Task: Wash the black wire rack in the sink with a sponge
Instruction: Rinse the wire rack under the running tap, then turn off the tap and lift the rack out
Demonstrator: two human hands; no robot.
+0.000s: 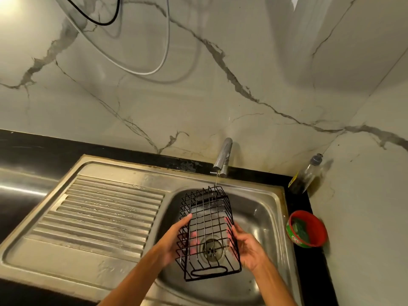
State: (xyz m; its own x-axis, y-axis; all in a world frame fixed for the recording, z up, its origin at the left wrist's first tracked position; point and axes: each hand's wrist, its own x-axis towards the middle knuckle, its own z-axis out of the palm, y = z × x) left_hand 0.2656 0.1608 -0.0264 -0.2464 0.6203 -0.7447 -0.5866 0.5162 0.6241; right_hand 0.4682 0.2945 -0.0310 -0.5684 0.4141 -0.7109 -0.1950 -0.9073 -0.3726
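The black wire rack (206,219) is held over the steel sink (262,219), its far end up under the tap (223,157). A thin stream of water runs from the tap onto that far end. My left hand (174,239) grips the rack's left side, fingers reaching through the wires. My right hand (248,248) grips the right side. The drain (211,249) shows through the rack's bars. A green sponge (301,229) lies in a red tub (318,226) on the counter to the right of the sink, in neither hand.
A ribbed steel drainboard (103,213) lies left of the basin. A clear bottle with a grey cap (305,175) stands in the back right corner by the marble wall. Cables hang on the wall above.
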